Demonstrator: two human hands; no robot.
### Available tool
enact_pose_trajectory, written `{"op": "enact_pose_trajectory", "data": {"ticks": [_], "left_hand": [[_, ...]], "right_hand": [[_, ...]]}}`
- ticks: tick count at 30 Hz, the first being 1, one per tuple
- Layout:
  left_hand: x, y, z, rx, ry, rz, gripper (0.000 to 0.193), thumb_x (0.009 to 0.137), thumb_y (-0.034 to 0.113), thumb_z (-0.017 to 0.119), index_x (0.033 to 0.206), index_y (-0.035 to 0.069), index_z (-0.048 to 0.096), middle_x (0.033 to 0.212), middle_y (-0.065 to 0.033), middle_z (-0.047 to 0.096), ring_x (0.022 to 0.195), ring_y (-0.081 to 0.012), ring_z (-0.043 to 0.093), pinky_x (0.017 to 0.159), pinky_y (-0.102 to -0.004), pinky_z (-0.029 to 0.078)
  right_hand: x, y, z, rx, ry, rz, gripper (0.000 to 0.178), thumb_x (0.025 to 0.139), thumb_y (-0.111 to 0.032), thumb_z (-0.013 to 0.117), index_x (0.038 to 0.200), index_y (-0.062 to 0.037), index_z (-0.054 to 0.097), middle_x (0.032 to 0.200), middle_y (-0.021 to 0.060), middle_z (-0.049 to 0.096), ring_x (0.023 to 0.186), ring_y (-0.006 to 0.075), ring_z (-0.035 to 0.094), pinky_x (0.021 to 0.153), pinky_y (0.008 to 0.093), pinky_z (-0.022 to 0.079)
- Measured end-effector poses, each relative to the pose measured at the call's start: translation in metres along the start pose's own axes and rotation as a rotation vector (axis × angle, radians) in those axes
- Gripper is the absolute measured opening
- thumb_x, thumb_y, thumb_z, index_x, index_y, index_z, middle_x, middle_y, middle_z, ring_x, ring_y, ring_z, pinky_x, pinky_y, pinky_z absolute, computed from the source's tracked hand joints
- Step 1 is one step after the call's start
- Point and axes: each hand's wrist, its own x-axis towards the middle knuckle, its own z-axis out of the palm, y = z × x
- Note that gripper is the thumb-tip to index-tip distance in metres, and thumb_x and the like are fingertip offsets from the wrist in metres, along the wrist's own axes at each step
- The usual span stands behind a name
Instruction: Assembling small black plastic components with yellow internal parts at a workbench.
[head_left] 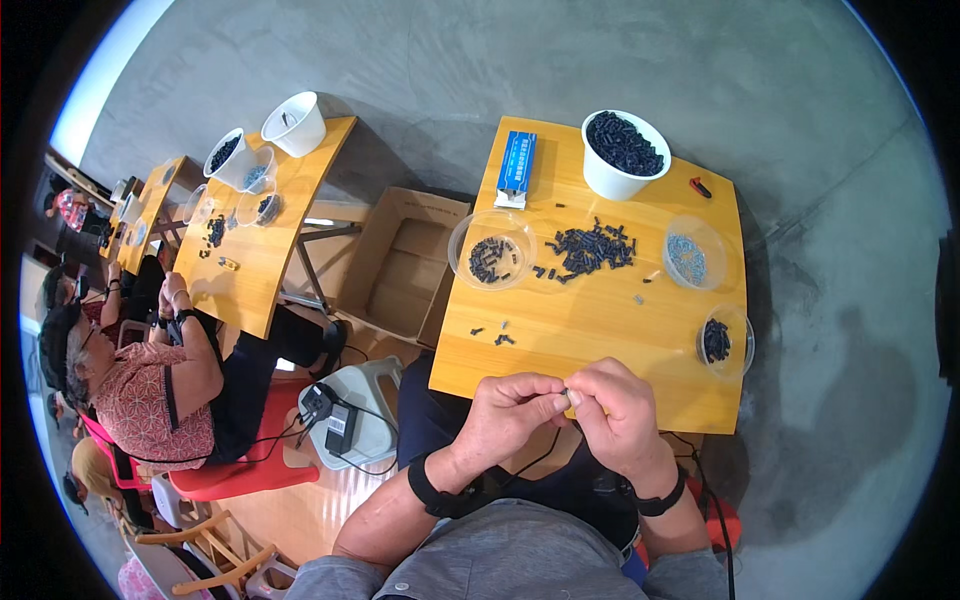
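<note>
Close together over the near edge of the wooden table (600,370), my left hand (508,410) and my right hand (615,410) pinch a tiny dark piece (568,392) between their fingertips. Most of that piece is hidden by the fingers. Beyond them lies a loose pile of short black parts (592,250). A few small dark pieces (505,340) sit to the left, nearer my left hand. At the right edge a clear bowl (748,350) holds more black parts (716,340).
A clear tub of dark pieces (490,262), a tub of small silvery bits (685,258), a white bucket of black parts (625,150), a blue box (516,165) and a red-and-black tool (700,187) stand on the table. Left are a cardboard box (395,265) and a co-worker (150,390) at another table.
</note>
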Motion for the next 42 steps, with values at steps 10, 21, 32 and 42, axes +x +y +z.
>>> {"op": "enact_pose_trajectory", "data": {"ticks": [10, 21, 32, 42], "left_hand": [[0.008, 0.006, -0.002, -0.004, -0.009, 0.012, 0.011, 0.087, 0.004, 0.062, 0.095, -0.002, 0.066, 0.082, -0.0051, 0.066, 0.072, -0.0095, 0.062, 0.066, -0.0224, 0.051], [0.013, 0.003, -0.005, -0.102, -0.072, 0.015, 0.010, 0.088, 0.003, 0.060, 0.095, -0.003, 0.064, 0.083, -0.0056, 0.065, 0.074, -0.0101, 0.061, 0.068, -0.0226, 0.051], [0.058, -0.120, -0.034, 0.079, 0.266, -0.110, 0.010, 0.088, 0.005, 0.058, 0.095, -0.002, 0.061, 0.078, -0.0039, 0.063, 0.070, -0.0096, 0.059, 0.066, -0.0231, 0.049], [0.044, -0.026, -0.088, -0.205, 0.392, 0.142, 0.008, 0.088, 0.000, 0.054, 0.093, 0.000, 0.060, 0.081, -0.0069, 0.062, 0.070, -0.0169, 0.061, 0.067, -0.0285, 0.049]], "right_hand": [[0.004, -0.003, 0.000, -0.050, 0.049, -0.060, 0.013, 0.076, 0.005, 0.059, 0.088, 0.0005, 0.060, 0.075, 0.0130, 0.058, 0.062, 0.0272, 0.059, 0.054, 0.0337, 0.047], [0.007, 0.011, -0.005, 0.014, 0.034, -0.088, 0.008, 0.077, 0.005, 0.059, 0.082, 0.0004, 0.058, 0.073, 0.0127, 0.059, 0.061, 0.0253, 0.058, 0.054, 0.0316, 0.045], [-0.049, 0.141, 0.030, -0.099, 0.101, 0.484, 0.002, 0.079, -0.002, 0.056, 0.080, 0.0005, 0.057, 0.073, 0.0166, 0.058, 0.068, 0.0316, 0.059, 0.062, 0.0371, 0.047], [-0.046, 0.149, 0.030, -0.198, 0.089, 0.433, 0.005, 0.078, -0.003, 0.058, 0.082, 0.0003, 0.058, 0.076, 0.0175, 0.059, 0.071, 0.0335, 0.059, 0.063, 0.0390, 0.047]]}}
